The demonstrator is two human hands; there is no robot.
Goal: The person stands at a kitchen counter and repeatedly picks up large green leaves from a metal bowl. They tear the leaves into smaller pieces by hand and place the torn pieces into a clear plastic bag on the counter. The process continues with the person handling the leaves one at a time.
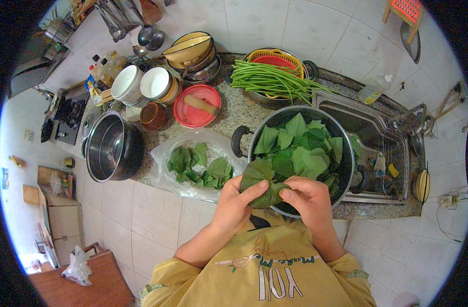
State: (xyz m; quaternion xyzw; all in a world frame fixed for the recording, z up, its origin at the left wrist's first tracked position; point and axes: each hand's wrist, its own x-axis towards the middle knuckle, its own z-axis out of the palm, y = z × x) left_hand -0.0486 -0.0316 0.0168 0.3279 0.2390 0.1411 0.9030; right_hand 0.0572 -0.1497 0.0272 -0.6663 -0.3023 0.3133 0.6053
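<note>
Pinching a green leaf point(257, 175) near the pot point(323, 115)

The place is a kitchen, seemingly a household one. A speckled grey stone counter point(227, 120) runs along a wall of pale square tiles point(254, 25), with a rectangular stainless-steel sink point(354, 110) set in it and a black stove point(71, 120) at the left. Round-bowled metal ladles point(145, 36) hang above stacked white bowls point(126, 83); broad green leaves point(310, 162) fill a large dark metal pot point(321, 115).
</note>
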